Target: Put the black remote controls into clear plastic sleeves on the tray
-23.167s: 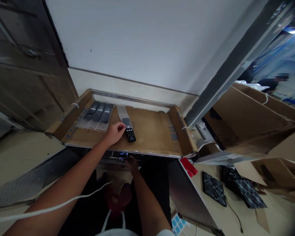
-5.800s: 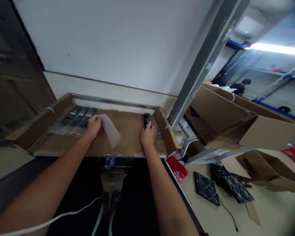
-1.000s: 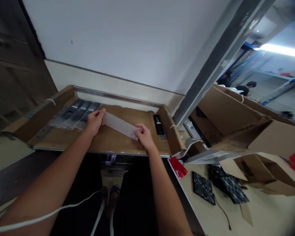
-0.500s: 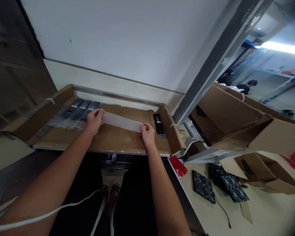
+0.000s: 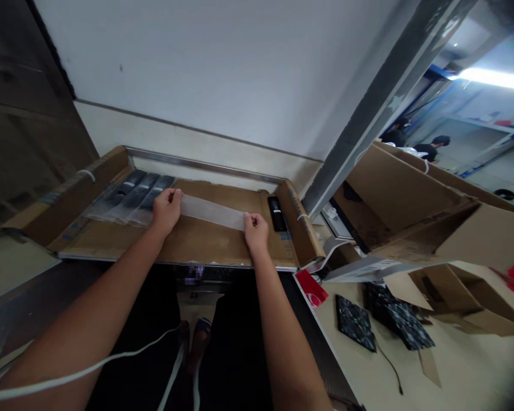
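A narrow translucent bag (image 5: 213, 213) is stretched between my hands above the cardboard-lined tray (image 5: 205, 245). My left hand (image 5: 167, 209) pinches its left end, and my right hand (image 5: 256, 229) pinches the right end. Left of my left hand, several dark items in clear bags (image 5: 141, 191) lie side by side on the cardboard. A bare black item (image 5: 276, 214) with a small pale label lies to the right of my right hand, by the tray's right wall.
At the right stand large open cardboard boxes (image 5: 411, 200). Black patterned packets (image 5: 354, 323) and a red card (image 5: 312, 289) lie on the lower right surface. A grey post (image 5: 368, 117) rises behind the tray's right side. Two people (image 5: 430, 149) are in the far background.
Both hands hold the bag in nearly the same place. The fingers of my right hand have closed a little more around its end.
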